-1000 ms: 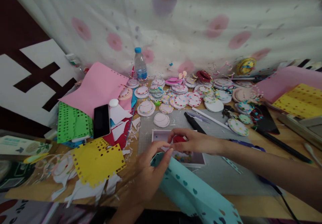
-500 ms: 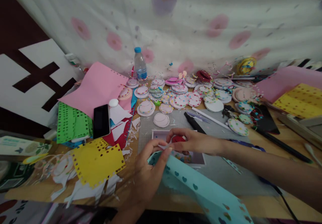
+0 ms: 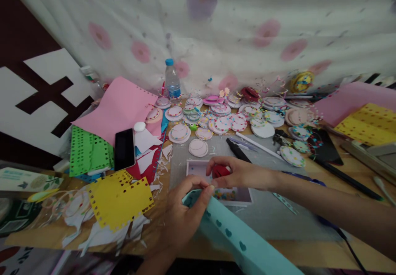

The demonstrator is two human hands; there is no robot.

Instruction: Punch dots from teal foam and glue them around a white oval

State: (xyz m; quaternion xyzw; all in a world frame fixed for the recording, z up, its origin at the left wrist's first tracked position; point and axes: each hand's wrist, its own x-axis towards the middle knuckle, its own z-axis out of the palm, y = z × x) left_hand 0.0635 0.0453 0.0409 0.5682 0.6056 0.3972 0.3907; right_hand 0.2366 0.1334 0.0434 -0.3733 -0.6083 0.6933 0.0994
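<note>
Cluttered wooden desk [image 3: 312,252]. The left hand [image 3: 179,209] pinches teal paper [image 3: 256,248] in front of a pale box [image 3: 198,167]; the right hand [image 3: 236,174] curls by a red object [image 3: 220,170], grip unclear. Heart-shaped holes [image 3: 228,232] already line the paper; how much remains, I cannot tell.

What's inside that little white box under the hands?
In the white box, small coloured pieces lie near the front. A red object shows by the right hand; I can't tell whether it rests inside. That hand, the left hand and teal paper cover other parts.
</note>
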